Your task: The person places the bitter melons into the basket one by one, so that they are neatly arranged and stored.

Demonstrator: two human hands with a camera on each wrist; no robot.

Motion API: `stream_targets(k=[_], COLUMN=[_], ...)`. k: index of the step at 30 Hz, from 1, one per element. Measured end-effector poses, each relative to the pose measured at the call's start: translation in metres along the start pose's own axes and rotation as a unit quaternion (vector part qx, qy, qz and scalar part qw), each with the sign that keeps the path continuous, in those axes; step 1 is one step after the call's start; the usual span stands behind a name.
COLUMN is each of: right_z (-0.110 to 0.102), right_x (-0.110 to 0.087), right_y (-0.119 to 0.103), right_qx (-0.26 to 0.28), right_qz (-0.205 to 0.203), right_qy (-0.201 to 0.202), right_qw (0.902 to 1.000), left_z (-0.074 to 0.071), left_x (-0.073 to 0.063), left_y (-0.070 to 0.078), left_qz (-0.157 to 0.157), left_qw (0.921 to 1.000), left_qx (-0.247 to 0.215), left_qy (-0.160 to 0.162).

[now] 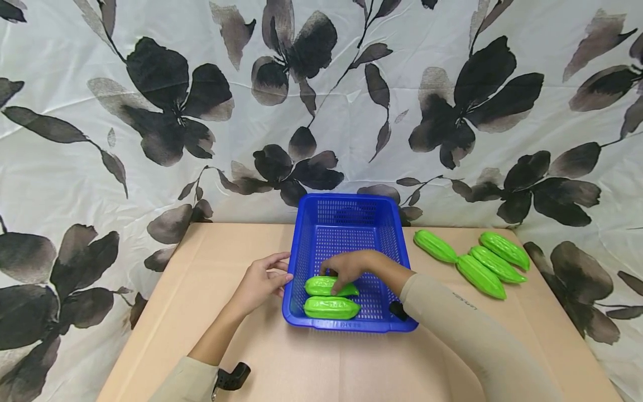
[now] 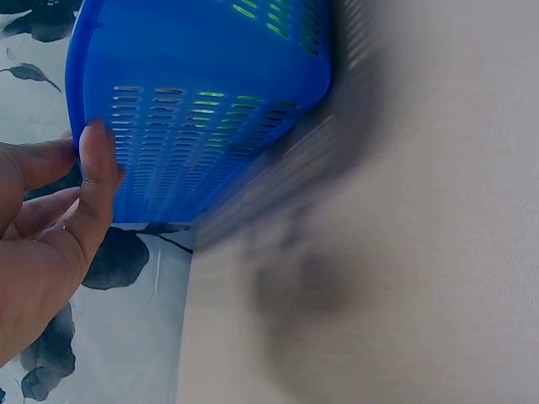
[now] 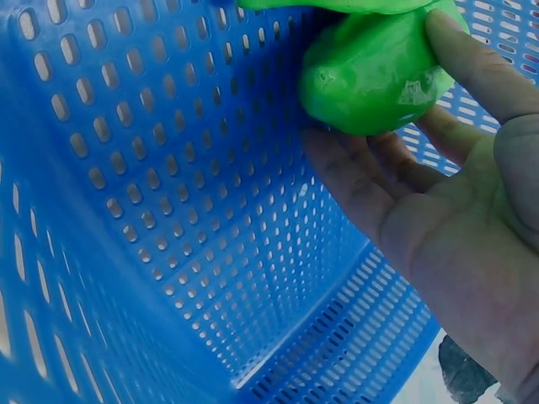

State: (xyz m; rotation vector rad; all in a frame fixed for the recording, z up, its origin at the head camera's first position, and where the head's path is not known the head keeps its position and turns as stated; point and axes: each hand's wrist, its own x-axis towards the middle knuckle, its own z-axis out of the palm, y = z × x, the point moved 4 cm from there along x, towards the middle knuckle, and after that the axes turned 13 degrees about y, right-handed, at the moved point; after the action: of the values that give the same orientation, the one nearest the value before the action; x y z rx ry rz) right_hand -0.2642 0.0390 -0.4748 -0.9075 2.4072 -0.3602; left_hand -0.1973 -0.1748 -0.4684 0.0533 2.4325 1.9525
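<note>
Inside a blue perforated plastic basket lie two glossy green, ridged, elongated fruits, like starfruit. My right hand reaches in and holds the farther green fruit between thumb and fingers. In the right wrist view, the thumb presses one side of that fruit and the fingers lie under the other. The second green fruit lies alongside, nearer the front wall. At the basket's left side, my left hand holds the rim. The left wrist view shows its fingers at the rim and against the outer wall.
On the tan table, right of the basket, several more green fruits lie in a loose group. A white cloth with dark flowers hangs behind the table. The basket stands near the table's back edge.
</note>
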Motion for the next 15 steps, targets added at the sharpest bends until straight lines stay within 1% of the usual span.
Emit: stream_targets(k=[8,15], right_z=[-0.0011,-0.0016], right_x=[-0.0006,-0.0012], right_y=[-0.0011,0.0001], right_qx=[0.007,0.012], right_qz=[0.002,0.004], right_qy=[-0.004,-0.003], right_qw=[1.0000,0.9999], left_z=[-0.0006,-0.0006], left_x=[0.0013,0.0026], left_y=[0.0005,-0.0001], left_qz=[-0.005,-0.006], left_qw=[1.0000,1.0000], left_qx=[0.003,0.003], left_qy=[0.004,0.001])
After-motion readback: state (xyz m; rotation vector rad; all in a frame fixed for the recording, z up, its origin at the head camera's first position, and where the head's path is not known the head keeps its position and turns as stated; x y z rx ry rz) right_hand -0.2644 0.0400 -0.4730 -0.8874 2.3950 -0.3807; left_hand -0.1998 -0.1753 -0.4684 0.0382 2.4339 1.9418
